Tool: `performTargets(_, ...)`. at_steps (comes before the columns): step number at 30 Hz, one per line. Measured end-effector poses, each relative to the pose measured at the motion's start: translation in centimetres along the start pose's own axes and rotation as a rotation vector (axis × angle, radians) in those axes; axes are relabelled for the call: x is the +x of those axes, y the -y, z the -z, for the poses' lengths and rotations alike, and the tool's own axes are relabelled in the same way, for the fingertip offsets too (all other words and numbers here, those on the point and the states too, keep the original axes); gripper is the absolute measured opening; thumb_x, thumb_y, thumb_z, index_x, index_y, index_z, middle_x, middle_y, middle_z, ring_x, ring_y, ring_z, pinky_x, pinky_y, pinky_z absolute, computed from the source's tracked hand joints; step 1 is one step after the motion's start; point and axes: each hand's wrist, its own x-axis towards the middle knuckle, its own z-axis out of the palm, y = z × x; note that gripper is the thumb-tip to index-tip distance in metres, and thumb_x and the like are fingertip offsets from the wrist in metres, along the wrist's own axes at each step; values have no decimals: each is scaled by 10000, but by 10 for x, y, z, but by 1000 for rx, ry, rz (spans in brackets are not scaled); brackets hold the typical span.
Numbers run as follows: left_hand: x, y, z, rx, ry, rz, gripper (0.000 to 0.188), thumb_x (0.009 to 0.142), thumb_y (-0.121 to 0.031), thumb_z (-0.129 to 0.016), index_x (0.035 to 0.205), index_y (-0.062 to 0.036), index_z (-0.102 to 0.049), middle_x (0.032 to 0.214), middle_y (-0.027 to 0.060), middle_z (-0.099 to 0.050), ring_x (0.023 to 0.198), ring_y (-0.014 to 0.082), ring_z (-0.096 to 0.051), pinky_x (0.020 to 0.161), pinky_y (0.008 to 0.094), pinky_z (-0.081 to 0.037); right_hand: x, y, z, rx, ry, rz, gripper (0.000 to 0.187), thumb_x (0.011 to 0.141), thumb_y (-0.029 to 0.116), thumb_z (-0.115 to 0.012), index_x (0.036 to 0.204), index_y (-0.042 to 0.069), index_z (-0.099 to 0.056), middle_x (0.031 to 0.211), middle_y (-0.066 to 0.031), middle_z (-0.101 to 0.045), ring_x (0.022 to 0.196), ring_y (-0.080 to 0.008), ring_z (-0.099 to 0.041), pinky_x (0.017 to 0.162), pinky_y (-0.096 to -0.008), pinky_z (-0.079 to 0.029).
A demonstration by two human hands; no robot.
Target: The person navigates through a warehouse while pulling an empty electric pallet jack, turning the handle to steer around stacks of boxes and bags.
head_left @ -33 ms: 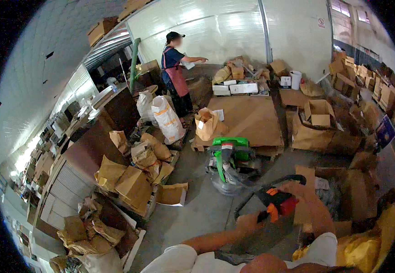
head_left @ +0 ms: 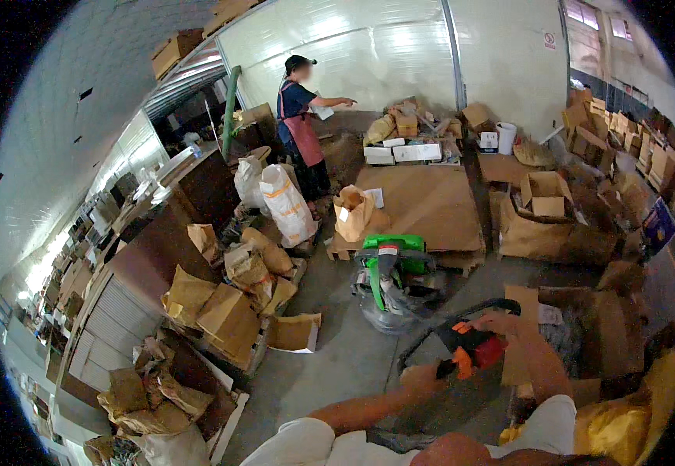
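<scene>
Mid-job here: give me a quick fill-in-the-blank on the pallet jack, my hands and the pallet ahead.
1. Both hands, left hand and right hand, grip the looped ____ of the pallet jack.
2. The pallet jack's body is ____ in colour.
3. On the near corner of the wooden pallet stands an open brown paper ____.

Missing words: handle; green; bag

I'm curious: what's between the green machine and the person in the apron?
In the head view, an open brown paper bag stands between the green machine and the person.

Green pallet jack (head_left: 393, 264), handle (head_left: 473, 349) seemingly red-orange; brown paper bags (head_left: 228, 307).
</scene>
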Motion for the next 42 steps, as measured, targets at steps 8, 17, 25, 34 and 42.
performTargets(8,1,67,44,60,118,-7,472,767,-500,-587,1064,-140,-520,851,150,-639,772,348,-624,675,461,-479,36,40,-9,41,135,33,503,891,516,-441,1141,113,-607,1180,-103,-466,1022,-266,-524,914,-379,-401)
performTargets(17,-25,144,54,151,166,-44,459,747,-514,-600,1044,-169,-539,856,113,-638,813,310,-618,684,417,-484,53,79,-52,93,244,214,570,893,588,-343,1224,169,-543,1124,-109,-498,1069,-295,-448,971,-388,-329)
performTargets(25,-68,166,113,173,85,111,453,634,-534,-681,820,-131,-591,771,102,-635,758,304,-624,664,417,-487,84,102,-98,79,224,483,669,915,587,-193,1287,97,-455,767,-14,-411,780,-175,-430,954,-353,-241)
performTargets(34,-67,220,106,200,-265,-201,454,585,-501,-733,740,-102,-581,666,94,-607,628,326,-598,570,439,-476,103,103,-128,133,101,354,493,977,399,-197,1268,109,-469,1146,-176,-548,1118,-338,-459,991,-426,-313)
performTargets(42,-47,220,103,141,-422,-336,452,581,-505,-745,701,-105,-573,621,96,-584,594,324,-590,546,439,-471,109,65,-127,162,35,415,589,942,520,-227,1328,112,-406,1254,-165,-482,1167,-345,-425,1003,-434,-309)
